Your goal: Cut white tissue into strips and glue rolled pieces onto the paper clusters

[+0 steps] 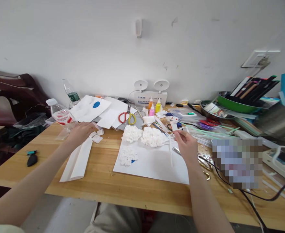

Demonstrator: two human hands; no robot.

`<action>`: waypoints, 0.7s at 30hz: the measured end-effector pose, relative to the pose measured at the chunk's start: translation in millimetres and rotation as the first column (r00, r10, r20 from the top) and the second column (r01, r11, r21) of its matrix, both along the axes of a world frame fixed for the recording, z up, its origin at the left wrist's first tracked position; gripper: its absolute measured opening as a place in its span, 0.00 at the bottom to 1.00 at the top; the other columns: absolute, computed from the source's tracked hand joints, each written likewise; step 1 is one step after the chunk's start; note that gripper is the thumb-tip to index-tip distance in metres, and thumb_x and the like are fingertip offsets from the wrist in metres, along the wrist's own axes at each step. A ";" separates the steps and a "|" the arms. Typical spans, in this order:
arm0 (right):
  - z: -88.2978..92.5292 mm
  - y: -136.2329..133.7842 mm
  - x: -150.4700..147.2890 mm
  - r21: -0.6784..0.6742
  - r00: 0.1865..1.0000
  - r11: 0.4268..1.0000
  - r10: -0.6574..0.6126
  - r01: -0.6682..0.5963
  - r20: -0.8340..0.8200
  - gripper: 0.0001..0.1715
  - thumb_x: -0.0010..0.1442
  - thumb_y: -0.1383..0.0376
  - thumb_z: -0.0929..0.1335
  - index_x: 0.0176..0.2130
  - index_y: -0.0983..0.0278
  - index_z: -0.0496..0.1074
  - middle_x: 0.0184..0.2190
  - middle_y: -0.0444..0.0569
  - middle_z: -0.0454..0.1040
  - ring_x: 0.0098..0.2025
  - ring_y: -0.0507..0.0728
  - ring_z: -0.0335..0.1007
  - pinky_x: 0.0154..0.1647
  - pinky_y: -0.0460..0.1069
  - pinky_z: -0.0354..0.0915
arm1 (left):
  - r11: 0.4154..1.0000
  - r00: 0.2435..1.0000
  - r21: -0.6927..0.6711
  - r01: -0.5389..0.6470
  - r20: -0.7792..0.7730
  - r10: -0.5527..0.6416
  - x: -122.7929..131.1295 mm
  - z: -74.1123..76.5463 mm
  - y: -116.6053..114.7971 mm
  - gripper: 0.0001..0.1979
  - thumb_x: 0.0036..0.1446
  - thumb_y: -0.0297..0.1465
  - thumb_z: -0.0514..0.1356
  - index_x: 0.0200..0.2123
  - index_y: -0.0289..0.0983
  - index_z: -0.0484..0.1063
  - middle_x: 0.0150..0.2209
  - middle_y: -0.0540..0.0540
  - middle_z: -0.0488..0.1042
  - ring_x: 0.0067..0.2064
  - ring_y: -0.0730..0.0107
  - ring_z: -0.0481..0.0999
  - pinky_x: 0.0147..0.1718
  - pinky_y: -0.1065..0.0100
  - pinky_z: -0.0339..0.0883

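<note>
My left hand (82, 132) reaches over the left part of the table, its fingers stretched out at a small pile of white paper pieces (97, 139). Below it lies a folded white paper sheet (78, 160). My right hand (186, 142) has thumb and fingers pinched together at the right side of a white sheet (154, 168); what they hold is too small to make out. Beside it are a thin white strip (171, 153), metal scissors blades (176, 149) and a white glue gun (173, 121). On the sheet sit fluffy white paper clusters (153, 136), with blue showing under the nearest one.
Red-and-yellow-handled scissors (127, 117), paint bottles (152, 110) and white papers (90, 108) lie behind. A plastic bottle (62, 114) stands left, near a black key fob (32, 159). At right are black cables (220, 173), a blurred-out patch and a green pan (239, 103).
</note>
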State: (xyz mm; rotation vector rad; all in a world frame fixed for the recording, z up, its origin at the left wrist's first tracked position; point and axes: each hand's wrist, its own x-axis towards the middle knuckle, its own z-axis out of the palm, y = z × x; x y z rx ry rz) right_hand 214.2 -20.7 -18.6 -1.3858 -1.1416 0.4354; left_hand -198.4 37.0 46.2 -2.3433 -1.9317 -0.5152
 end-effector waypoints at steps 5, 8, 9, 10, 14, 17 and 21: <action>-2.8 2.5 6.2 0.009 0.994 0.996 -0.092 0.093 -0.058 0.17 0.50 0.55 0.66 0.32 0.66 0.73 0.30 0.51 0.74 0.28 0.55 0.68 0.32 0.50 0.64 | 1.000 0.963 -0.005 -0.005 -0.268 0.003 -16.5 0.2 -6.9 0.16 0.53 0.42 0.51 0.29 0.37 0.71 0.41 0.44 0.72 0.46 0.54 0.66 0.46 0.55 0.54; -1.7 2.8 10.2 -0.008 0.986 0.989 -0.145 0.145 -0.088 0.18 0.49 0.54 0.66 0.33 0.66 0.73 0.28 0.50 0.74 0.28 0.55 0.68 0.31 0.50 0.63 | 0.999 0.973 0.028 0.030 -0.228 -0.023 -21.6 -1.8 -9.2 0.16 0.58 0.39 0.45 0.38 0.38 0.68 0.46 0.45 0.68 0.48 0.60 0.64 0.47 0.59 0.56; -1.0 2.8 11.5 -0.023 0.983 0.988 -0.157 0.156 -0.093 0.18 0.49 0.54 0.67 0.33 0.66 0.73 0.27 0.50 0.74 0.28 0.55 0.68 0.30 0.50 0.63 | 0.998 0.979 0.047 0.047 -0.200 -0.037 -22.4 -3.0 -9.5 0.17 0.58 0.39 0.44 0.42 0.38 0.65 0.47 0.45 0.67 0.49 0.61 0.63 0.47 0.60 0.57; -0.5 2.8 12.8 -0.045 0.983 0.987 -0.160 0.156 -0.090 0.18 0.48 0.55 0.67 0.33 0.67 0.73 0.26 0.49 0.74 0.27 0.55 0.68 0.30 0.50 0.62 | 0.996 0.984 0.062 0.061 -0.174 -0.049 -23.1 -4.3 -9.5 0.17 0.59 0.39 0.44 0.44 0.38 0.64 0.46 0.44 0.67 0.49 0.62 0.63 0.47 0.61 0.58; -2.5 3.5 17.3 -0.154 0.995 0.983 -0.096 0.099 0.031 0.16 0.47 0.57 0.66 0.31 0.67 0.73 0.25 0.50 0.74 0.26 0.55 0.67 0.28 0.50 0.61 | 0.995 0.990 0.082 0.061 -0.131 -0.050 -23.3 -8.9 -8.6 0.16 0.58 0.42 0.46 0.38 0.38 0.65 0.39 0.47 0.70 0.44 0.63 0.66 0.45 0.63 0.60; -10.2 5.5 19.3 -0.208 0.970 0.975 -0.022 0.074 0.241 0.14 0.48 0.59 0.65 0.31 0.66 0.73 0.24 0.49 0.72 0.25 0.55 0.65 0.29 0.51 0.61 | 0.995 0.990 0.075 0.069 -0.126 -0.059 -19.8 -10.5 -8.6 0.15 0.56 0.42 0.49 0.31 0.38 0.67 0.35 0.48 0.71 0.41 0.63 0.68 0.43 0.63 0.61; -21.3 9.5 17.5 -0.214 0.918 0.977 0.062 0.025 0.391 0.14 0.46 0.65 0.64 0.35 0.65 0.73 0.26 0.47 0.71 0.26 0.56 0.64 0.31 0.51 0.60 | 0.993 0.986 0.051 0.107 -0.136 -0.099 -11.3 -11.4 -10.0 0.15 0.57 0.37 0.47 0.31 0.36 0.69 0.41 0.44 0.70 0.44 0.59 0.68 0.45 0.59 0.61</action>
